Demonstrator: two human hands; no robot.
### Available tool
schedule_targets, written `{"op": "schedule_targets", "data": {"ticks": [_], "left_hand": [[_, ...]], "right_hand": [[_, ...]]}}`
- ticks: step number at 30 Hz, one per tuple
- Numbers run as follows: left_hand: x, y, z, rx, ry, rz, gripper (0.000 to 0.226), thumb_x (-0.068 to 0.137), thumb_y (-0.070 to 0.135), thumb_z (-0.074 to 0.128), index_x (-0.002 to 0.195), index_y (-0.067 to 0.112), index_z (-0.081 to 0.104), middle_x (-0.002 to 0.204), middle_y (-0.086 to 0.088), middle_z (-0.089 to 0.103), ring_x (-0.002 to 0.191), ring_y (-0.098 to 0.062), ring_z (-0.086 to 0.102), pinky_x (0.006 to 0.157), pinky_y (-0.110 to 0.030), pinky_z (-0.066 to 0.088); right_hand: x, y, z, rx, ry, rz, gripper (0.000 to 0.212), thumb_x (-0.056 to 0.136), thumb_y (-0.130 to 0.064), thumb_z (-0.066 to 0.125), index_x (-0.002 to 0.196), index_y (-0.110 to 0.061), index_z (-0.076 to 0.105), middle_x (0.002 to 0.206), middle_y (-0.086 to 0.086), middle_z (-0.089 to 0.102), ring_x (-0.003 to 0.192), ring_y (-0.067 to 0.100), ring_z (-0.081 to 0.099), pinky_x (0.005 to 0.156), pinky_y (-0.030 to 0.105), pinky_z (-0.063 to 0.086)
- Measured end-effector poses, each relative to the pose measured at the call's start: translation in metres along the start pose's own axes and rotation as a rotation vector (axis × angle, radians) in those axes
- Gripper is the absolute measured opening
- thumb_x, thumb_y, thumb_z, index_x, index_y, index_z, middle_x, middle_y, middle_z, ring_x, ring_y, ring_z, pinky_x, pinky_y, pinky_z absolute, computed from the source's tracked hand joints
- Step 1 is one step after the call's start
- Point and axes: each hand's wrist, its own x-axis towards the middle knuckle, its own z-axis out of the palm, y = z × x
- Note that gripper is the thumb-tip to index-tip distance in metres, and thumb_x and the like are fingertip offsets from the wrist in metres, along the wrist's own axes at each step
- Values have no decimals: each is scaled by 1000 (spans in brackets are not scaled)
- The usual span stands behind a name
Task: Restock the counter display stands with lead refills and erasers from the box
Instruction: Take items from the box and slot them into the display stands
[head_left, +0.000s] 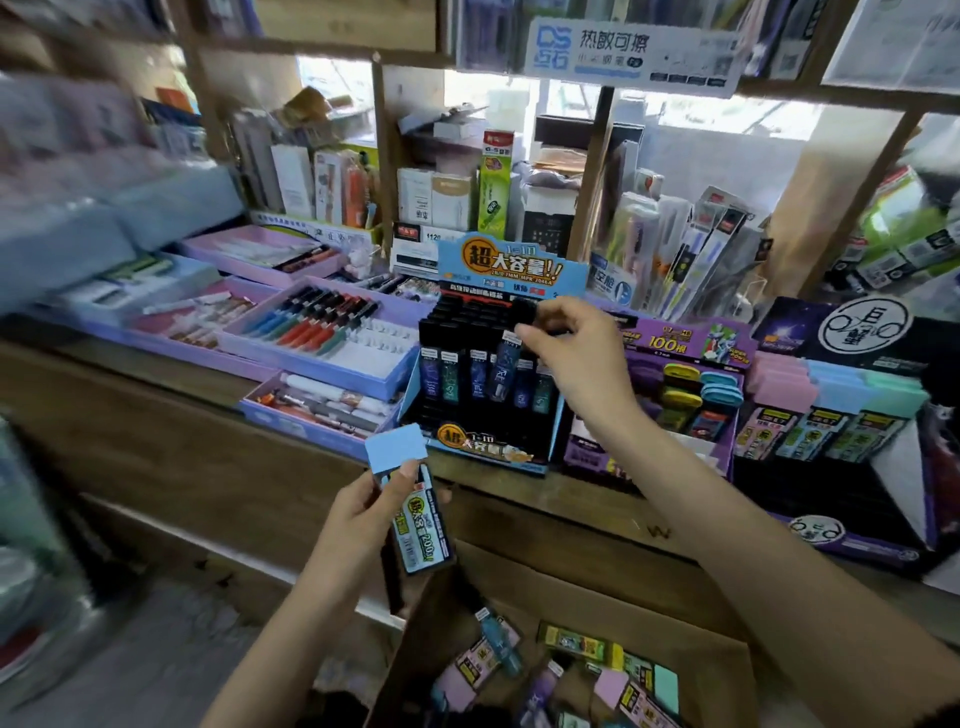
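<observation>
The right hand (566, 343) is up at the blue display stand (511, 262) on the bench (104, 358). Its grip is closed to a pinch, thumb against fingertips, on 1 dark lead refill case (524, 312) held over the back rows. The picture is too blurred there to say which slot it is meant for.

The left hand (363, 514) waits lower, below the bench edge and above the open box (597, 587). Its grip is wrapped round a refill pack (423, 525), with a blue eraser (397, 447) held against it.

To my eye the thing now is to keep the case upright, line it over a free slot and lower it straight. That way it should not knock the refills standing in the front row. I would set its label facing out like the others. The eraser belongs further right, with the pastel erasers (831, 384).
</observation>
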Motion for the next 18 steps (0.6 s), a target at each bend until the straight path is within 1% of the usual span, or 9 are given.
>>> {"op": "schedule_targets", "data": {"ticks": [1, 3, 4, 6, 8, 10, 13, 18], "left_hand": [[0, -2, -5, -8, 16, -8, 33, 84, 36, 55, 96, 7, 65, 86, -8, 75, 72, -16, 71, 53, -20, 52], [-1, -6, -13, -1, 47, -20, 34, 82, 39, 56, 94, 9, 66, 87, -8, 75, 75, -17, 71, 55, -21, 53], [-1, -8, -16, 13, 59, -22, 34, 80, 41, 57, 93, 11, 67, 89, -8, 75, 78, -19, 72, 59, -23, 54], [-1, -11, -21, 29, 72, -17, 34, 77, 45, 59, 89, 16, 70, 91, -10, 74, 83, -23, 71, 71, -32, 56], [-1, -13, -23, 29, 71, -7, 32, 76, 46, 59, 86, 17, 70, 91, -12, 74, 83, -25, 71, 76, -38, 55], [-1, -14, -24, 38, 60, 3, 35, 76, 45, 58, 87, 14, 69, 88, -11, 74, 79, -24, 71, 70, -34, 56], [-2, -14, -23, 38, 41, 19, 39, 77, 44, 57, 87, 7, 66, 80, -10, 74, 66, -20, 70, 55, -23, 53], [-2, -12, -18, 44, 13, 51, 42, 79, 41, 55, 89, 1, 63, 78, -11, 74, 62, -19, 69, 52, -21, 52]], "right_hand": [[3, 3, 8, -34, 5, -10, 10, 82, -15, 71, 89, -16, 63, 79, -11, 59, 76, 5, 57, 74, 20, 48], [7, 10, 22, -97, 0, -22, 13, 82, -16, 71, 94, -13, 68, 81, -7, 63, 79, 11, 60, 78, 25, 50], [8, 13, 27, -127, -9, -32, 14, 82, -17, 71, 95, -13, 69, 83, -6, 64, 81, 12, 61, 79, 27, 51], [8, 17, 34, -163, -25, -43, 14, 82, -18, 71, 96, -14, 71, 85, -5, 66, 83, 14, 62, 80, 28, 51], [8, 18, 36, -177, -29, -44, 14, 82, -18, 71, 96, -13, 71, 85, -4, 67, 84, 14, 63, 81, 30, 51], [9, 18, 36, -181, -35, -29, 16, 82, -17, 71, 97, -13, 71, 85, -2, 67, 83, 16, 63, 83, 35, 53], [11, 20, 38, -174, -55, 7, 19, 83, -15, 70, 101, -10, 70, 88, 2, 68, 85, 20, 65, 83, 40, 54], [12, 30, 50, -163, -26, 110, 27, 83, -13, 71, 107, -2, 67, 94, 12, 70, 87, 23, 67, 84, 41, 55]]}}
